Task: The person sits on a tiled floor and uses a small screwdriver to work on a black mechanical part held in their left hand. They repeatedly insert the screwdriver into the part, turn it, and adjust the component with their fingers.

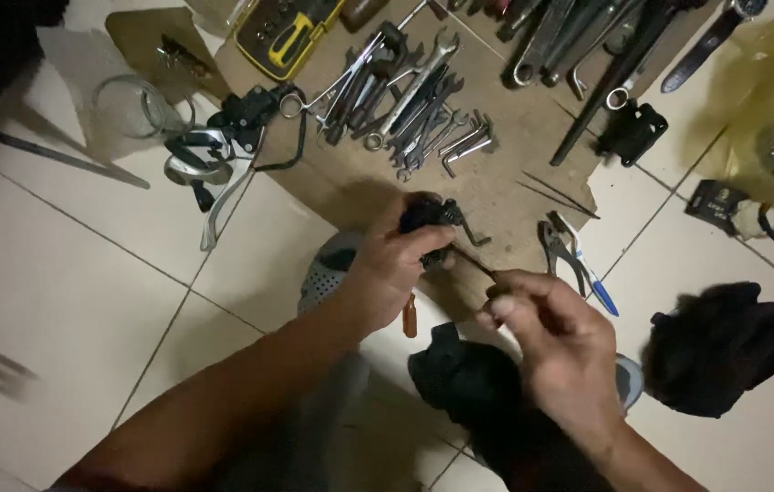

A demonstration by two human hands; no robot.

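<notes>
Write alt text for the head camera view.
Seen from above, a left hand grips a small black metal mechanical part while the right hand pokes a thin dark tool into it. Beyond lie silver steel spanners on brown cardboard over a white tiled floor.

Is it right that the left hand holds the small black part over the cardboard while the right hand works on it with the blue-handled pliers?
Not quite. In the head view the right hand holds a thin dark tool, not the pliers. The blue-handled pliers lie untouched on the floor beside it. The left hand does hold the small black part over the cardboard.
</notes>
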